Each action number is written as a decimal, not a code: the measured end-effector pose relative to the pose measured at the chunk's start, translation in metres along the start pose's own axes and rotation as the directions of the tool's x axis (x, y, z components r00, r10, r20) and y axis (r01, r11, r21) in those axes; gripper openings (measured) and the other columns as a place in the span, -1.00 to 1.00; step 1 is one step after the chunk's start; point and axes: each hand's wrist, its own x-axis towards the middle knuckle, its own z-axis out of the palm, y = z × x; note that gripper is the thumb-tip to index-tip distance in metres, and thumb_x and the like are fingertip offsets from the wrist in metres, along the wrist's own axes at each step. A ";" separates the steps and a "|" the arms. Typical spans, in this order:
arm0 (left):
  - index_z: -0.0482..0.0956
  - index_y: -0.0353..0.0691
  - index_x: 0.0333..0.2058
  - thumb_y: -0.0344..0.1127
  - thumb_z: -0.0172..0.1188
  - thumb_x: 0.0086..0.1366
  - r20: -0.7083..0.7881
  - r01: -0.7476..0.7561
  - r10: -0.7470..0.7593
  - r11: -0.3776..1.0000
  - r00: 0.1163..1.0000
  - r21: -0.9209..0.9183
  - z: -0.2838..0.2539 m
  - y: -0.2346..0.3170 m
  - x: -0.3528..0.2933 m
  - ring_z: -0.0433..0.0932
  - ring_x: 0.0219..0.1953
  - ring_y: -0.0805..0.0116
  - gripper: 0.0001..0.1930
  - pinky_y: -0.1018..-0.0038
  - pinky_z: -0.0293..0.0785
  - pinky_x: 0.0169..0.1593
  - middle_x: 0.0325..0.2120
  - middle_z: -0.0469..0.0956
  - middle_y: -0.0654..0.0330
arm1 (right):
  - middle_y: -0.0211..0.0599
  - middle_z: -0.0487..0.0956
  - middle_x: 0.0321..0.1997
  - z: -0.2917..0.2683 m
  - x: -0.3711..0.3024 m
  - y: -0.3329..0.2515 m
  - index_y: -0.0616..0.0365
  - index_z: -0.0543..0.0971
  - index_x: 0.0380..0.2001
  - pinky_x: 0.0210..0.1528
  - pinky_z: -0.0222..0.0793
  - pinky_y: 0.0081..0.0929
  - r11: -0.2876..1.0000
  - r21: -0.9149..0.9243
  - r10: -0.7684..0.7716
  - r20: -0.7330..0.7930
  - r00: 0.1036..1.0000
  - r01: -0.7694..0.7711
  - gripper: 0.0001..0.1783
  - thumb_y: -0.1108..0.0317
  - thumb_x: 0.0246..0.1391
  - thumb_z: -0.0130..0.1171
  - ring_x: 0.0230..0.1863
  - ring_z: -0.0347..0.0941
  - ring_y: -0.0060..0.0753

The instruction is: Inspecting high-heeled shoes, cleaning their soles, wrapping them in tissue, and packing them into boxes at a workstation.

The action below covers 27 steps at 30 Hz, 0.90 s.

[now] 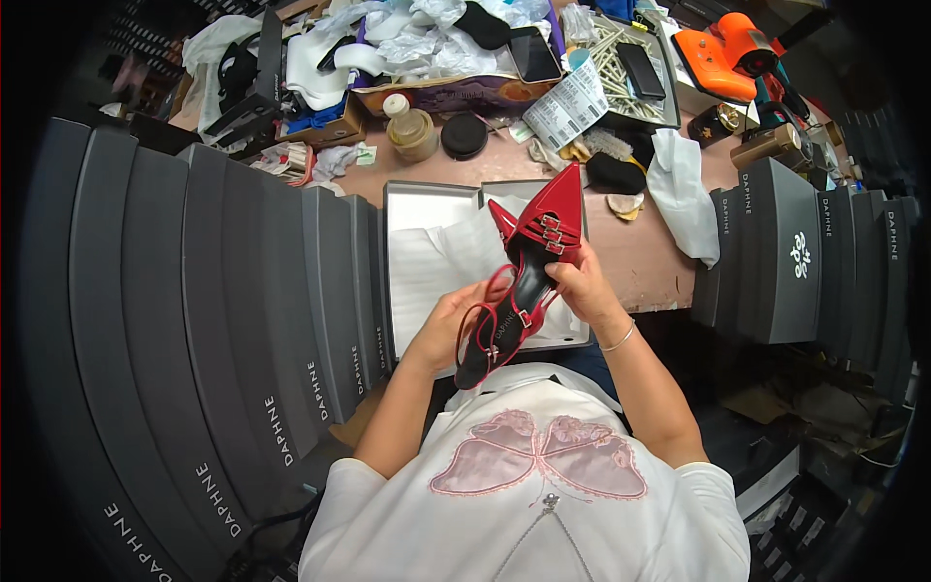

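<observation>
Two forearms angle inward: the right hand (589, 291) clasps the red shoe (531, 276) over the open box (436, 209); the left hand (451, 325) meets its straps, grip partly hidden.

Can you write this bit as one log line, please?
right grip: holds red shoe | left grip: at same shoe | beneath: open box, white paper inside

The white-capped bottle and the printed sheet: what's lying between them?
In the head view, a round black disc lies between the bottle and the sheet, with some small bits nearer the sheet.
</observation>
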 end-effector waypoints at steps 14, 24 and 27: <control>0.35 -0.48 0.10 -0.26 -0.04 0.38 -0.045 0.010 -0.002 0.985 0.999 0.175 0.002 0.000 0.006 0.51 -0.03 0.39 -0.57 0.46 0.40 0.09 -0.07 0.53 0.05 | -0.50 0.48 -0.20 -0.003 0.001 -0.014 0.25 0.35 0.02 -0.15 0.34 -0.64 0.963 -0.262 -0.008 0.180 0.984 0.055 -0.46 0.57 -0.14 0.10 -0.24 0.36 -0.71; 0.16 -0.33 0.19 -0.26 0.02 0.38 -0.261 -0.010 0.000 0.999 0.965 -0.036 -0.013 -0.015 0.025 0.53 -0.11 0.39 -0.51 0.50 0.49 -0.05 -0.12 0.51 0.08 | -0.15 0.42 -0.01 0.022 0.038 -0.005 0.31 0.28 0.14 0.04 0.33 -0.46 0.789 -0.607 0.069 0.238 0.969 0.092 -0.33 0.23 0.02 0.25 -0.05 0.40 -0.39; 0.26 -0.22 0.13 -0.29 -0.01 0.39 -0.410 0.098 -0.163 0.980 0.897 -0.174 -0.033 -0.022 0.017 0.57 -0.28 0.42 -0.63 0.52 0.57 -0.27 -0.25 0.54 0.13 | -0.12 0.50 -0.16 0.009 0.083 -0.028 0.30 0.32 0.10 -0.26 0.41 -0.45 0.640 -0.760 0.056 0.196 0.979 0.115 -0.31 0.07 0.03 0.28 -0.33 0.46 -0.39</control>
